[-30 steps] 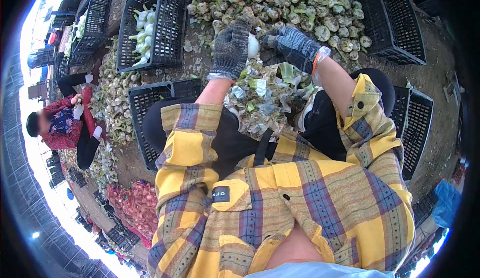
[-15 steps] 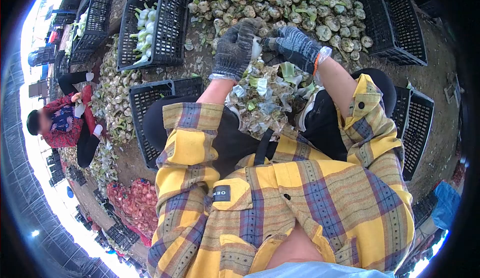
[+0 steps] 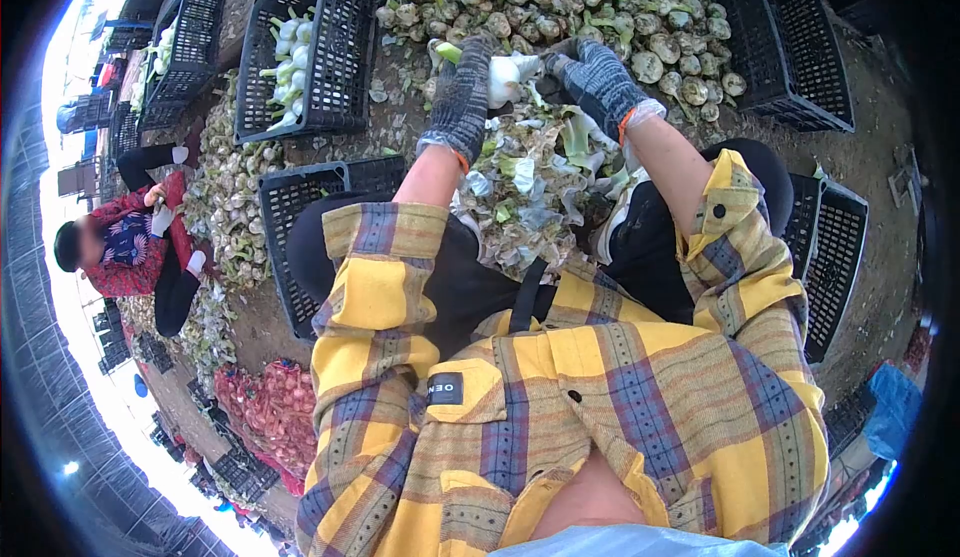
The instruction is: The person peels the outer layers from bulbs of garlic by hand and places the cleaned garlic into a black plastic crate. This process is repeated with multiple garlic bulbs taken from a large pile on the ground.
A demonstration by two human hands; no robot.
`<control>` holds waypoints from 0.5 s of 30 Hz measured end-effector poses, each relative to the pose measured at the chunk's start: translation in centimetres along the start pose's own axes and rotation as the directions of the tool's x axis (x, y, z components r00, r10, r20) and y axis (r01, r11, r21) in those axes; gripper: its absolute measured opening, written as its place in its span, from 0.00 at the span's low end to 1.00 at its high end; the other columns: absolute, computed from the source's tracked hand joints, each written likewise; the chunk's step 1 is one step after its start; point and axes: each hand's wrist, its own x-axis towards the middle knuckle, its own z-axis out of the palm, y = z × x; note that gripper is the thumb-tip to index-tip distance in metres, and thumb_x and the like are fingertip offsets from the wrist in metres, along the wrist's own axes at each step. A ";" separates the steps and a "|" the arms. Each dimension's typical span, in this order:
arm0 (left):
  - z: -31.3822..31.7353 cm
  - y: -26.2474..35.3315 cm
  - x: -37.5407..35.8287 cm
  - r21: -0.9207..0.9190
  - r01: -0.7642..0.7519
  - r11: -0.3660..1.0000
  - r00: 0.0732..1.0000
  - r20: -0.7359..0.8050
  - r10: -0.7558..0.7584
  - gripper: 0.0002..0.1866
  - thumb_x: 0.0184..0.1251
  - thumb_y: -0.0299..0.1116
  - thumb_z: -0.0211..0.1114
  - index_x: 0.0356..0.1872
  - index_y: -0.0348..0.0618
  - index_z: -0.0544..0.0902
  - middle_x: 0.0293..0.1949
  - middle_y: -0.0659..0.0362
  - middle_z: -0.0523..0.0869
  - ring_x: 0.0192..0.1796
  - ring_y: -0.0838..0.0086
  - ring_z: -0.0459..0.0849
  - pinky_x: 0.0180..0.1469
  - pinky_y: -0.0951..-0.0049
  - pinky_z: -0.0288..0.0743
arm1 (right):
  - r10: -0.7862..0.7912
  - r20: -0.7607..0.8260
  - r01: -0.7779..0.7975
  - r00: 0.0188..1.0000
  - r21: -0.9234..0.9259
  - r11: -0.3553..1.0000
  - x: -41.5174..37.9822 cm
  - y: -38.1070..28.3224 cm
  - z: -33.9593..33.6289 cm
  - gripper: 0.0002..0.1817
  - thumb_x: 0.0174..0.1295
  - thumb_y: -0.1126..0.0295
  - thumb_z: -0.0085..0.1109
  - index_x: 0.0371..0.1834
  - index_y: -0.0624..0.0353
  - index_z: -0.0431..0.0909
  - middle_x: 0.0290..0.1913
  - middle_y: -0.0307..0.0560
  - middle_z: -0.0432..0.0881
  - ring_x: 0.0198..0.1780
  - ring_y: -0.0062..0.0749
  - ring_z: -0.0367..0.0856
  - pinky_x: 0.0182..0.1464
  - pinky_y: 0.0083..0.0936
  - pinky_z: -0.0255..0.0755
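My left hand point(image 3: 460, 94), in a grey-black knit glove, is closed around a white garlic bulb point(image 3: 505, 79). The bulb's green stem pokes out past the top of the hand. Close by on the right, my right hand point(image 3: 598, 87) wears a matching glove, its fingers curled at a loose white flap of garlic skin point(image 3: 530, 64) that reaches out from the bulb. Below both hands lies a heap of papery peelings point(image 3: 530, 182) between my shoes. Just beyond them spreads a pile of unpeeled garlic point(image 3: 560, 7) with roots and green stalks.
A black crate point(image 3: 340, 52) at upper left holds clean white bulbs point(image 3: 290, 62). Other black crates stand at upper right point(image 3: 790, 47), by my left knee point(image 3: 300, 247) and by my right knee point(image 3: 835, 257). A person point(image 3: 125, 237) sits at left beside more garlic and red net bags point(image 3: 265, 412).
My left hand has turned, showing more of the white bulb and its green stem. My right hand has shifted slightly right, away from the bulb, and loose skin now stretches between them.
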 end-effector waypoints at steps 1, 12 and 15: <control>-0.1 -0.1 -0.2 -0.004 -0.024 1.000 1.000 0.005 0.024 0.25 0.62 0.54 0.48 0.41 0.39 0.76 0.34 0.58 0.79 0.33 0.77 0.79 0.33 0.77 0.73 | 0.060 0.014 -0.061 0.998 0.017 0.998 0.4 0.5 0.0 0.17 0.55 0.61 0.53 0.39 0.66 0.74 0.33 0.56 0.79 0.36 0.41 0.78 0.41 0.31 0.71; 0.7 2.0 -2.4 0.181 -0.112 0.977 0.981 -0.136 0.138 0.25 0.64 0.51 0.48 0.46 0.37 0.74 0.38 0.54 0.78 0.36 0.74 0.79 0.37 0.75 0.74 | 0.079 0.423 -0.346 0.902 0.602 0.720 -3.1 -5.1 -0.3 0.14 0.59 0.71 0.53 0.46 0.67 0.68 0.41 0.51 0.77 0.38 0.32 0.79 0.42 0.26 0.77; 0.5 2.1 -2.1 0.079 -0.085 0.993 0.982 -0.160 0.097 0.25 0.61 0.51 0.51 0.44 0.36 0.74 0.39 0.54 0.79 0.36 0.72 0.79 0.37 0.72 0.73 | 0.267 0.166 -0.307 0.949 0.674 0.672 -2.5 -4.8 -0.4 0.12 0.59 0.75 0.51 0.44 0.69 0.67 0.41 0.52 0.76 0.38 0.37 0.79 0.41 0.30 0.79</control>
